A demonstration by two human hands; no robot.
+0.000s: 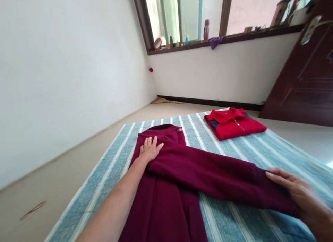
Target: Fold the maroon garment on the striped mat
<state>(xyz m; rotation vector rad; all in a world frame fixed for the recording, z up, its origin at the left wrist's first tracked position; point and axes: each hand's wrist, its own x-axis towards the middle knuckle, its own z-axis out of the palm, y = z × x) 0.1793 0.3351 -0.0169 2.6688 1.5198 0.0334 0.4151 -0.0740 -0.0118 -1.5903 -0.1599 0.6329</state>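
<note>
A maroon sweater lies flat on a blue and white striped sheet. My left hand rests open and flat on the sweater's shoulder, near the collar. One sleeve stretches out to the right across the sheet. My right hand lies on the cuff end of that sleeve, fingers extended along the cloth, with the thumb side hidden.
A folded red jacket with a zip lies on the far part of the sheet. A dark wooden door stands at the right. A window sill holds bottles and a purple cloth. A broom lies along the far wall.
</note>
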